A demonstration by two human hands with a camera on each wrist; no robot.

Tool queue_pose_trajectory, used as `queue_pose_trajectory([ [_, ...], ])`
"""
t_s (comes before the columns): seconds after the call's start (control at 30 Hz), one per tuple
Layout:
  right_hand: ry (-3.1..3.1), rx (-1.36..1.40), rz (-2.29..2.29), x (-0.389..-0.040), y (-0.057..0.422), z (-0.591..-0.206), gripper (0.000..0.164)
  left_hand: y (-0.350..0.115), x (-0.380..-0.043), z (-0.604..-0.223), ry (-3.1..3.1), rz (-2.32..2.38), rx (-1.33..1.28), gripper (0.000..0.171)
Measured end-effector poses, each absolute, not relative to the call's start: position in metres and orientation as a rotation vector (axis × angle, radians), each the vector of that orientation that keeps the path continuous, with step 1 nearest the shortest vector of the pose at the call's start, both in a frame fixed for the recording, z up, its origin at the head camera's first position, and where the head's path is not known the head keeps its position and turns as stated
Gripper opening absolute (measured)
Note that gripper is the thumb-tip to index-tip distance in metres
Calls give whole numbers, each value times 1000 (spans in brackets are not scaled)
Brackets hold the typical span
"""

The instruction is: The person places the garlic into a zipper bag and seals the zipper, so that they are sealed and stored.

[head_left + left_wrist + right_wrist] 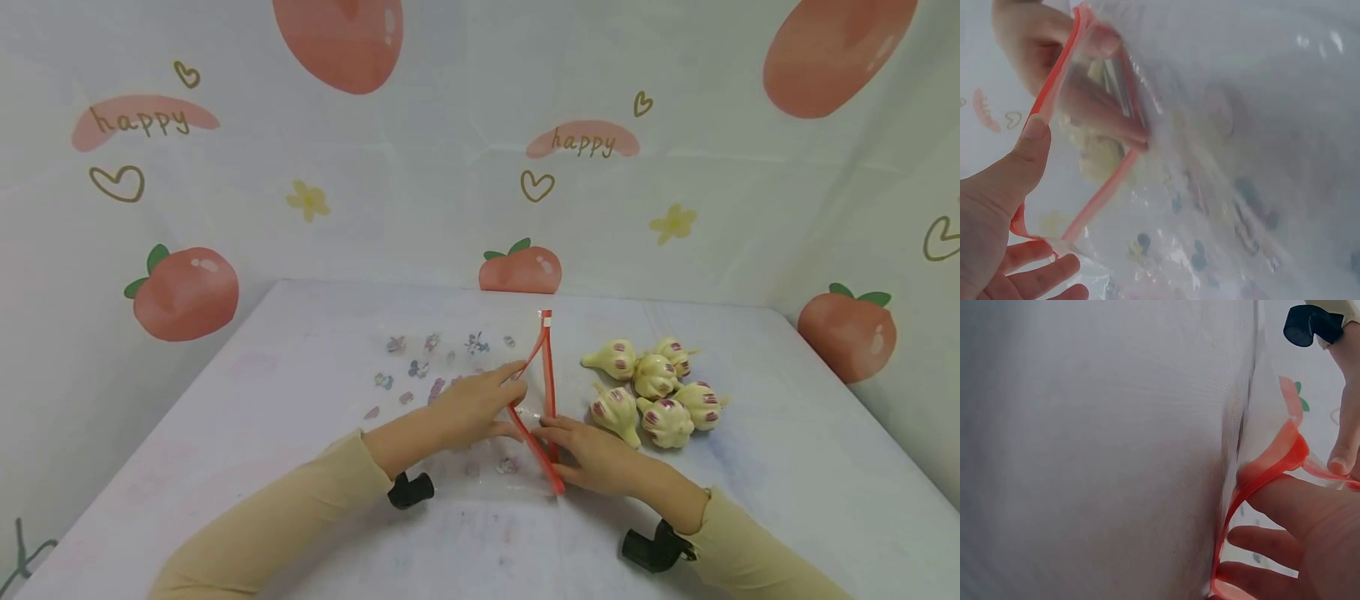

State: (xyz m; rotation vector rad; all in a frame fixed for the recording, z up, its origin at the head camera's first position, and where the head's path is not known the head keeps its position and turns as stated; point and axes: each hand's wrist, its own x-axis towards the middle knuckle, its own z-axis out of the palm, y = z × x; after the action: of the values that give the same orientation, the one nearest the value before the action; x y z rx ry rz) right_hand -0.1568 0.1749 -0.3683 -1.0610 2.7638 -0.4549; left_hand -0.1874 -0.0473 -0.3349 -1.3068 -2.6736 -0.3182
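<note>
A clear plastic zip bag [461, 475] printed with small cartoon figures lies on the table, its red-edged mouth [551, 375] spread apart. My left hand [480, 404] is at the mouth's left edge. In the left wrist view its thumb [1034, 134] lies against the red strip, with the other fingers spread below. My right hand [600, 454] reaches into the mouth from the right. Seen from the right wrist, its thumb [1279, 503] passes under the red strip [1272, 467] and its fingers are apart. Clear plastic partly covers the right fingertips in the left wrist view.
Several garlic bulbs [656, 377] with purple streaks sit in a cluster right of the bag, just beyond my right hand. A white cloth [247, 400] covers the table. Behind it hangs a backdrop [420, 167] printed with fruit. Black wrist mounts [651, 548] are on both arms.
</note>
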Motion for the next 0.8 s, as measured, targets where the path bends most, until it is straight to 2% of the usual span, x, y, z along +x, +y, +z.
queue_pose_trajectory([
  [0.23, 2741, -1026, -447, -157, 175, -366, 48, -56, -189, -325, -2696, -332, -1286, 31],
  [0.8, 2721, -977, -461, -159, 176, -366, 51, -64, -192, -318, -2621, -394, -1296, 28],
])
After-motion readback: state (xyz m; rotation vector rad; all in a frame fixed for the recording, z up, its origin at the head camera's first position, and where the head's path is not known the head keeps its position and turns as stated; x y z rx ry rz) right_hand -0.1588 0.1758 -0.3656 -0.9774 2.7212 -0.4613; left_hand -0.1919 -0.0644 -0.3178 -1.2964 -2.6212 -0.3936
